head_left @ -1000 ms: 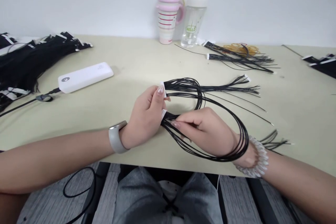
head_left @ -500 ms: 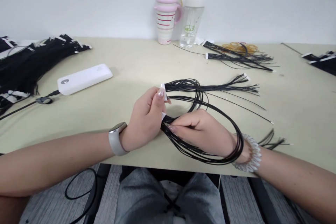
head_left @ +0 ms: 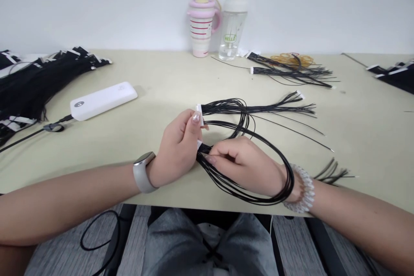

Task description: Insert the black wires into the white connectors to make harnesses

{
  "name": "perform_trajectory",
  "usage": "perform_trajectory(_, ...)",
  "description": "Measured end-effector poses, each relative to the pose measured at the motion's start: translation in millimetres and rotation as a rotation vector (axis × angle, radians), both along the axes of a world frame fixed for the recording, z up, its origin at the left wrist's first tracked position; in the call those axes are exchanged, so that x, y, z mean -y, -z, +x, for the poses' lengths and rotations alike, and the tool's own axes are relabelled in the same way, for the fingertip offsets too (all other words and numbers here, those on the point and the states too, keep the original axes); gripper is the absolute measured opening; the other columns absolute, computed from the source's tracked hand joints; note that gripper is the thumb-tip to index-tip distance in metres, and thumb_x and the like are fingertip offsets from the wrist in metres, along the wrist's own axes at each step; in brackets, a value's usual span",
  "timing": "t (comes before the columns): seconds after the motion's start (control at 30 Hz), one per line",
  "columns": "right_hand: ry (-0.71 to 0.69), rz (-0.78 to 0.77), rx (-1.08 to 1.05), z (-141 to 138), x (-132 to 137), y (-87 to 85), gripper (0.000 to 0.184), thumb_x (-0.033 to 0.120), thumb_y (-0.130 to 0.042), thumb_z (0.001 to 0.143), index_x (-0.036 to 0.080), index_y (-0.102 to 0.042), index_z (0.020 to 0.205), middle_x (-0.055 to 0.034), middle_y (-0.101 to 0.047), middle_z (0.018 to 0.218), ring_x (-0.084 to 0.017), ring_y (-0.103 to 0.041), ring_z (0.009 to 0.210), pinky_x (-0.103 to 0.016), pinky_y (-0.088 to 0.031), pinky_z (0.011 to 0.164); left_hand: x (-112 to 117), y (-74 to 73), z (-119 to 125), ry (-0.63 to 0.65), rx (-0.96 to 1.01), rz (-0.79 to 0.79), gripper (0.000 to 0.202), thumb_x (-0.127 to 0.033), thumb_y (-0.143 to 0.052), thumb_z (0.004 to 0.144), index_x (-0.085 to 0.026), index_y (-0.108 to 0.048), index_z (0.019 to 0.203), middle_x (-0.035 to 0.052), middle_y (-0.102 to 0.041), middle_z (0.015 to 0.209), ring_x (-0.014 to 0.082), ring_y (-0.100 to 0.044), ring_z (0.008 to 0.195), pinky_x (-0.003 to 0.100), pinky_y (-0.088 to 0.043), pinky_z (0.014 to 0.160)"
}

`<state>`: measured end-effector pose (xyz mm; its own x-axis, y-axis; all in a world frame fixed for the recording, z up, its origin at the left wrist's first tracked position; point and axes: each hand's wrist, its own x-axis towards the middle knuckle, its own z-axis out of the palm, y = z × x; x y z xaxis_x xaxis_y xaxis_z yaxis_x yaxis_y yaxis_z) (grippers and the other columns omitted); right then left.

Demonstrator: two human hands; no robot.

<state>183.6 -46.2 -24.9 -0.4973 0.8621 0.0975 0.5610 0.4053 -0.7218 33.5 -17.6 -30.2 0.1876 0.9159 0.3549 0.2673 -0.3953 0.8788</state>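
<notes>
Seemingly working black wires (head_left: pixel 289 179) below the upper white connector (head_left: pixel 199 110)
Left hand (head_left: pixel 178 146) clamps it; right hand (head_left: pixel 250 166), to its lower right, pinches wires; next needs a steady grip.

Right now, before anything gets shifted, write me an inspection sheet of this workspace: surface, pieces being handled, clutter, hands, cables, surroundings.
Surface: pale tabletop, a few dark specks; spills, nothing seen.
Pieces being handled: upper white connector, lower white connector, looped black wires crossing the right wrist.
Clutter: pink-lidded cup, clear bottle, yellow bands, left wire pile.
Hands: left hand grips the upper connector; right hand pinches wires by the lower one.
Cables: black cable plugged into white power bank; another cable loops below the table edge.
Surroundings: plain wall behind; other people, nothing seen.
</notes>
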Motion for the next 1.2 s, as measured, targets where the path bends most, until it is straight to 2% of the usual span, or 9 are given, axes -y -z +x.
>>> perform_trajectory(0.17, 0.0, 0.064, 0.01, 0.1, 0.9, 1.8, 0.028, 0.018, -0.043, 0.081, 0.013, -0.036, 0.054, 0.0054, -0.031, 0.049, -0.002, -0.025, 0.048, -0.018, -0.021, 0.046, -1.3, 1.7, -0.5, -0.007, -0.003, -0.006, 0.038, -0.04, -0.029, 0.09, -0.015, -0.039, 0.063, -0.002, -0.042, 0.054, 0.0064, -0.039, 0.052, 0.019, -0.036, 0.053)
perform_trajectory(0.33, -0.083, -0.045, -0.025, 4.5, -0.8, 3.4, 0.036, 0.032, -0.038, 0.087, 0.013, -0.036, 0.056, 0.0041, -0.032, 0.053, -0.004, -0.027, 0.051, -0.019, -0.022, 0.046, -0.1, 1.3, -0.6, -0.004, 0.001, -0.003, 0.038, -0.04, -0.029, 0.09, -0.015, -0.04, 0.063, -0.0019, -0.042, 0.055, 0.0063, -0.04, 0.051, 0.019, -0.035, 0.052)
perform_trajectory(0.5, -0.095, -0.138, -0.045, 4.0, -2.4, 1.8, 0.033, 0.031, -0.038, 0.086, 0.014, -0.04, 0.058, 0.0042, -0.035, 0.054, -0.004, -0.028, 0.051, -0.018, -0.023, 0.045, 0.3, 1.5, -0.8, -0.002, 0.003, -0.009, 0.038, -0.041, -0.029, 0.09, -0.015, -0.041, 0.063, -0.002, -0.042, 0.055, 0.0059, -0.039, 0.05, 0.019, -0.035, 0.051)
perform_trajectory(0.8, 0.027, 0.217, 0.152, 1.0, -0.3, -9.3, 0.018, 0.011, -0.046, 0.071, 0.013, -0.047, 0.052, 0.006, -0.036, 0.046, -0.002, -0.027, 0.047, -0.018, -0.023, 0.047, -4.8, 2.1, 0.6, -0.016, -0.011, -0.098, 0.04, -0.044, -0.029, 0.089, -0.016, -0.041, 0.063, -0.0028, -0.042, 0.053, 0.0064, -0.039, 0.05, 0.02, -0.038, 0.055)
perform_trajectory(0.97, -0.014, 0.202, 0.345, 24.8, -6.9, -26.7, 0.018, 0.01, -0.049, 0.068, 0.013, -0.05, 0.051, 0.0063, -0.035, 0.044, -0.002, -0.024, 0.043, -0.019, -0.021, 0.043, -7.8, 3.6, -0.2, -0.027, 0.018, -0.1, 0.042, -0.045, -0.03, 0.088, -0.016, -0.042, 0.061, -0.0018, -0.042, 0.049, 0.0089, -0.046, 0.056, 0.021, -0.04, 0.059)
perform_trajectory(1.03, 0.099, 0.196, 0.345, 44.0, -14.3, -37.1, 0.019, 0.012, -0.052, 0.069, 0.012, -0.053, 0.05, 0.0058, -0.038, 0.043, -0.001, -0.027, 0.042, -0.019, -0.021, 0.04, -9.2, 4.9, -1.0, -0.034, 0.034, -0.107, 0.043, -0.046, -0.03, 0.088, -0.016, -0.042, 0.06, -0.0015, -0.041, 0.047, 0.0096, -0.046, 0.055, 0.022, -0.04, 0.056)
perform_trajectory(1.07, 0.151, 0.159, 0.322, 54.8, -19.0, -42.3, 0.016, 0.015, -0.055, 0.07, 0.012, -0.059, 0.054, 0.0043, -0.046, 0.046, -0.002, -0.035, 0.043, -0.019, -0.026, 0.042, -9.7, 5.5, -1.3, -0.033, 0.04, -0.116, 0.043, -0.047, -0.03, 0.088, -0.016, -0.042, 0.061, -0.0017, -0.04, 0.047, 0.0096, -0.045, 0.053, 0.022, -0.038, 0.054)
perform_trajectory(1.1, 0.338, 0.218, 0.225, 65.8, -24.3, -47.1, 0.013, 0.016, -0.058, 0.067, 0.011, -0.064, 0.057, 0.0024, -0.051, 0.045, -0.003, -0.041, 0.043, -0.02, -0.029, 0.043, -10.0, 6.1, -1.5, -0.033, 0.044, -0.126, 0.043, -0.047, -0.03, 0.088, -0.016, -0.043, 0.061, -0.0019, -0.04, 0.046, 0.0094, -0.043, 0.051, 0.022, -0.037, 0.051)
perform_trajectory(1.2, 0.678, 0.412, -0.341, 95.4, -40.4, -58.5, 0.02, 0.019, -0.061, 0.067, 0.008, -0.07, 0.08, -0.006, -0.067, 0.07, -0.01, -0.057, 0.06, -0.028, -0.032, 0.05, -9.6, 6.1, -1.3, -0.031, 0.041, -0.145, 0.043, -0.048, -0.03, 0.088, -0.017, -0.042, 0.061, -0.002, -0.039, 0.047, 0.009, -0.04, 0.049, 0.022, -0.036, 0.05)
